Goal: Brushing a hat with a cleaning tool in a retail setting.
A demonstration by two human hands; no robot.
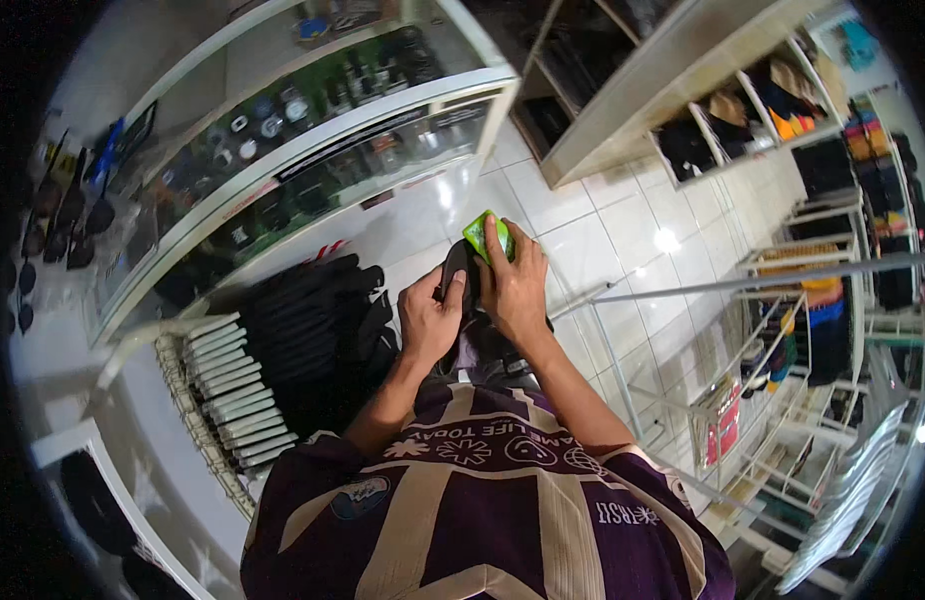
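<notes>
My left hand (432, 313) grips a dark, flat, rounded item (458, 271), perhaps a shoe or sandal, with the thumb lying on top of it. In my right hand (513, 281) is a small bright green object (486, 234), its index finger stretched along the top. The green object is at the far right edge of the dark item; whether the two touch is not plain. Both hands are in front of my chest, above the tiled floor. The underside of the dark item is hidden.
A glass display case (402, 116) with watches stands ahead to the left. Black garments (305, 322) hang beside white-edged stacked items (234, 390) on the left. A metal rack (732, 281) reaches across the right. Wall cubbies (740, 127) hold caps or clothing.
</notes>
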